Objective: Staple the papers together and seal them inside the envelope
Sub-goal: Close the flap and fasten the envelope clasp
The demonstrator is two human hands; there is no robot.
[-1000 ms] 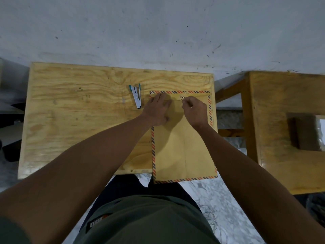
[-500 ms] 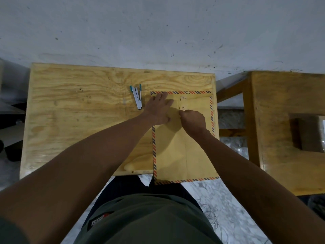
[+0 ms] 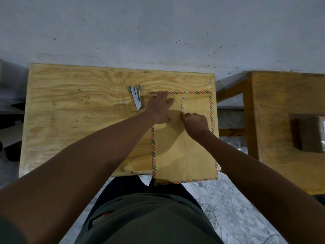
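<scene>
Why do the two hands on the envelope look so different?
The left hand lies flat with its fingers stretched out toward the far striped edge of the envelope, while the right hand is curled like a fist. The left hand sits nearer the stapler; the right hand sits just below the two small round fasteners. What the right hand pinches, if anything, is too small to see. Both rest on the envelope.

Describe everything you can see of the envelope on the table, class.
The envelope is large, tan, paper-like, with a red-and-dark striped border and a seam down its middle. It lies flat on the right part of the wooden table, its near end overhanging the table edge. Two small round fasteners sit near its far end. The left hand presses flat on its upper left; the right hand, fingers curled, rests just below the fasteners. The papers cannot be seen.
</scene>
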